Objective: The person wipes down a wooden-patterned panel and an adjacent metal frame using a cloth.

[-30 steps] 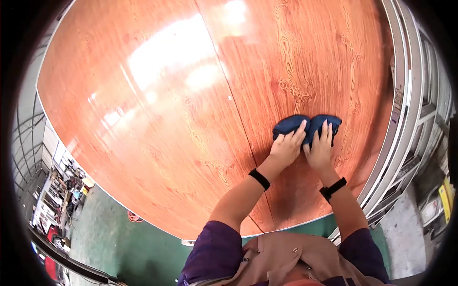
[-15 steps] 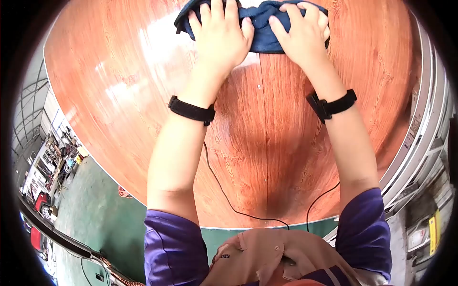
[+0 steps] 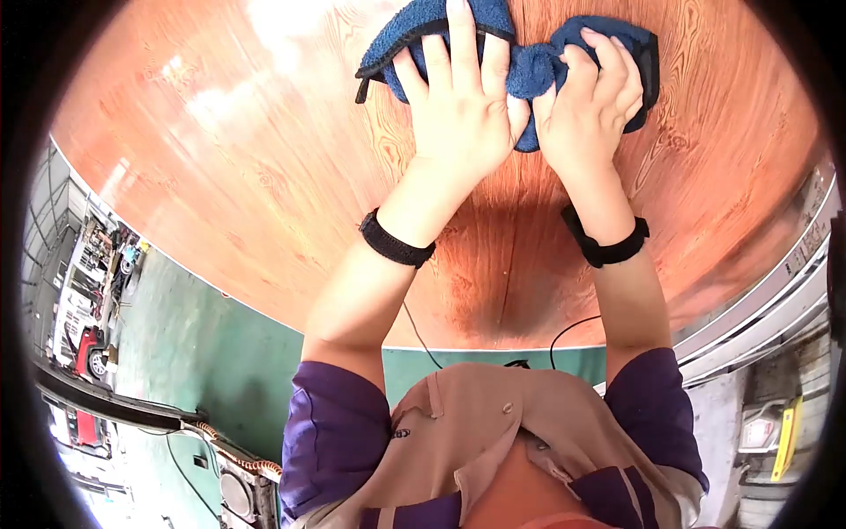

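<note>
A blue towelling cloth (image 3: 534,74) with a dark edge lies bunched on a glossy wood-grain panel (image 3: 291,203). My left hand (image 3: 463,119) presses flat on its left part, fingers spread and pointing away from me. On the right part, my right hand (image 3: 589,110) has its fingers bent and closed over the cloth. Between the two thumbs the cloth is crumpled into a lump. Black bands (image 3: 395,242) circle both wrists.
A thin black cable (image 3: 573,328) runs over the panel's near edge. Pale metal rails (image 3: 758,309) border the right side. Left of the panel lies green floor (image 3: 189,326), with a red vehicle (image 3: 86,353) farther off. A yellow-edged object (image 3: 787,438) stands at lower right.
Both hands and the cloth sit lower and farther right in view. The hands are closer together, and the cloth between them is more bunched. My left fingers are more stretched out.
</note>
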`<state>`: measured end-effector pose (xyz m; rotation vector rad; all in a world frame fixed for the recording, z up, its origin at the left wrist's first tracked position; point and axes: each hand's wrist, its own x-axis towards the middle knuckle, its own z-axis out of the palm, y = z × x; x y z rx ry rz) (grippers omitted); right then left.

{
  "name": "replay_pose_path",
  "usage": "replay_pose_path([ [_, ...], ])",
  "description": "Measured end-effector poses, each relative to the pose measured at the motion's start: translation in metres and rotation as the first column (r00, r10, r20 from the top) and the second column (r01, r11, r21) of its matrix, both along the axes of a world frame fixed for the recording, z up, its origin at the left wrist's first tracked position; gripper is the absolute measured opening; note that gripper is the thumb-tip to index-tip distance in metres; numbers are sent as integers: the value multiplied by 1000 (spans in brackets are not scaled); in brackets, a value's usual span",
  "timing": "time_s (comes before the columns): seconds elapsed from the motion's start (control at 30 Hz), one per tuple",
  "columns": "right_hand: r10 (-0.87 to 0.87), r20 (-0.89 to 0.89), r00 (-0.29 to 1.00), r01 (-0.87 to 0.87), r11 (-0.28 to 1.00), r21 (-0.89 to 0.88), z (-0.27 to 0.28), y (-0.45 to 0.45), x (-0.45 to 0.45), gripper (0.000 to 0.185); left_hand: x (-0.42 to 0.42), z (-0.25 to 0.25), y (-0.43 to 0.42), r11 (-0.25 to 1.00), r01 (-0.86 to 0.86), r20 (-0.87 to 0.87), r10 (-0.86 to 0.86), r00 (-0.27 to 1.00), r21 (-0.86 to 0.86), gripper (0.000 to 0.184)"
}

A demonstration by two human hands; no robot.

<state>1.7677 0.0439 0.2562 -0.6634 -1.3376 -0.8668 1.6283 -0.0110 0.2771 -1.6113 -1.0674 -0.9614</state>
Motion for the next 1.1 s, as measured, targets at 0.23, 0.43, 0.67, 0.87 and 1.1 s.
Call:
replay_pose_path([
  [0.23, 23, 16, 1000, -22, 998, -57, -86, -2, 9, 30, -2, -90, 14, 997, 2, -34, -5, 999, -82, 73],
  [0.43, -3, 97, 995, 12, 995, -95, -161, -3, 23, 25, 0, -176, 16, 982, -6, -31, 0, 1000, -188, 60],
  [0.67, 36, 248, 968, 19, 976, -216, -238, -11, 47, 19, 3, -262, 6, 943, 50, -132, -98, 986, -329, 55],
  [0.87, 241, 229, 943, -61, 802, -594, -263, -64, 34, 30, -13, -275, -48, 876, 51, -197, -164, 966, -480, 48],
  [1.1, 443, 221, 869, -397, 891, -222, -110, -72, -20, 21, -42, -127, -63, 923, 216, 257, -135, 957, -320, 72],
])
